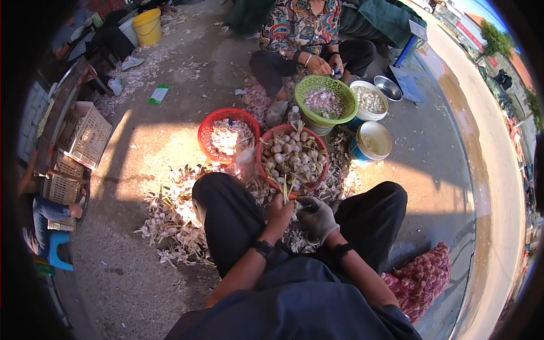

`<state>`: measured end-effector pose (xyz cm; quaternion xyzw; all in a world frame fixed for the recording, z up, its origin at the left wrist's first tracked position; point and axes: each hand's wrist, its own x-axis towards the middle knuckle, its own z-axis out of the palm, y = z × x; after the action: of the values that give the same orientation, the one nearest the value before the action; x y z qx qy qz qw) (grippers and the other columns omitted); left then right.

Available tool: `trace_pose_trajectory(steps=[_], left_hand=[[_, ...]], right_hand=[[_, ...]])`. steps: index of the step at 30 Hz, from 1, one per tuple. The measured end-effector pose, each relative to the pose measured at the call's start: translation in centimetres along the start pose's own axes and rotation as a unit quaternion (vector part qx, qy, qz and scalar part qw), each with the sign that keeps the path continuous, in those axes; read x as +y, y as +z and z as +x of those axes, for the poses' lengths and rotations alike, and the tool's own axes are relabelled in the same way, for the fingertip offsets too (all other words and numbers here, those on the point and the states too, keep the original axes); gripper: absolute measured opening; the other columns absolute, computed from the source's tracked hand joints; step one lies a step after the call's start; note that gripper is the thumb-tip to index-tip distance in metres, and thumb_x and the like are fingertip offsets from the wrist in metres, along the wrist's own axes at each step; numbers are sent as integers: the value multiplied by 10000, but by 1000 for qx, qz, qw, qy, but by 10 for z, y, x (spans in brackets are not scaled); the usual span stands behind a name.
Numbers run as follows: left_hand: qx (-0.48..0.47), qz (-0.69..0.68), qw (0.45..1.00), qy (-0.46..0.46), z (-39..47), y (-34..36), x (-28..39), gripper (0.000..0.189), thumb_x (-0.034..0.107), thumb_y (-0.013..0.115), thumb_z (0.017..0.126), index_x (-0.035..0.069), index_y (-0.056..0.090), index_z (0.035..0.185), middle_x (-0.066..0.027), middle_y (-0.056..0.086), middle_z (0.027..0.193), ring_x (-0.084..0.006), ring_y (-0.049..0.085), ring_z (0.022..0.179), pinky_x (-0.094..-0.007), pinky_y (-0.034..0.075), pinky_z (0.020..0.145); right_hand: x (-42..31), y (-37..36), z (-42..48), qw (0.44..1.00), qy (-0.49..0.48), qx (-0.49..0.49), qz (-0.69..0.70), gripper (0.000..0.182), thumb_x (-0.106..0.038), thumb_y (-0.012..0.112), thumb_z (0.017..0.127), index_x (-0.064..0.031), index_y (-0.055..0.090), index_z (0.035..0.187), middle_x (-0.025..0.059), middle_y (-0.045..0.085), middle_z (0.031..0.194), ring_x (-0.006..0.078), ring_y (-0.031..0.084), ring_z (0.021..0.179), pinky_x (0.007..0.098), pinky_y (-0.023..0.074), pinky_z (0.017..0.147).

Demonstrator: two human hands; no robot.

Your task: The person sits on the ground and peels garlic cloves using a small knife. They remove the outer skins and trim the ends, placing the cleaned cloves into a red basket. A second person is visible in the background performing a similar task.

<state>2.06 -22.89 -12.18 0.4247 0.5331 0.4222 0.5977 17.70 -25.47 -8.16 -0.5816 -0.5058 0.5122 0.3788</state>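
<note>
My bare left hand (278, 217) grips a garlic bulb by its side, and its pale stalk (285, 186) points up and away from me. Close beside it, my right hand (318, 222) wears a light work glove with dark fingertips. Those fingers are closed on a small tool with an orange part (292, 196); its blade or tip is hidden. Just beyond both hands, a red plastic basket (326, 163) holds many garlic bulbs with stalks (293, 157). Peeled skins (299, 240) lie on the ground between my legs.
A second red basket (200, 132) holds loose garlic pieces. Facing me, a seated person (301, 34) works over a green basket (355, 104). Peeled cloves (366, 98) fill a white bucket; another bucket (387, 142) stands nearer. A mesh sack of garlic (425, 280) lies at my right.
</note>
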Motion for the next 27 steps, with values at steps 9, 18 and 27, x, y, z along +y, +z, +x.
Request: trace_pose_trajectory(steps=[9, 18, 27], left_hand=[[-30, -38, 999, 0, -8, 3, 19, 134, 145, 612, 942, 30, 587, 1004, -13, 582, 808, -79, 520, 694, -307, 449, 616], [-81, -88, 993, -15, -12, 3, 38, 247, 258, 712, 957, 45, 619, 1041, 15, 627, 867, -50, 576, 716, -238, 464, 602], [-67, 37, 997, -14, -10, -4, 28, 374, 366, 723, 917, -3, 679, 958, -21, 635, 743, -79, 564, 657, -300, 460, 588]], right_hand=[[-34, -11, -8, 930, 171, -50, 321, 312, -3, 723, 895, -33, 633, 1192, 92, 704, 1025, 230, 725, 864, 420, 641, 762], [-10, -22, -5, 935, 116, -83, 325, 311, -119, 664, 979, -19, 607, 1268, 68, 700, 1030, 190, 706, 856, 371, 626, 773], [-4, -11, -5, 994, 15, -37, 98, 396, -14, 679, 939, -20, 613, 1330, 43, 703, 1126, 142, 661, 959, 323, 590, 789]])
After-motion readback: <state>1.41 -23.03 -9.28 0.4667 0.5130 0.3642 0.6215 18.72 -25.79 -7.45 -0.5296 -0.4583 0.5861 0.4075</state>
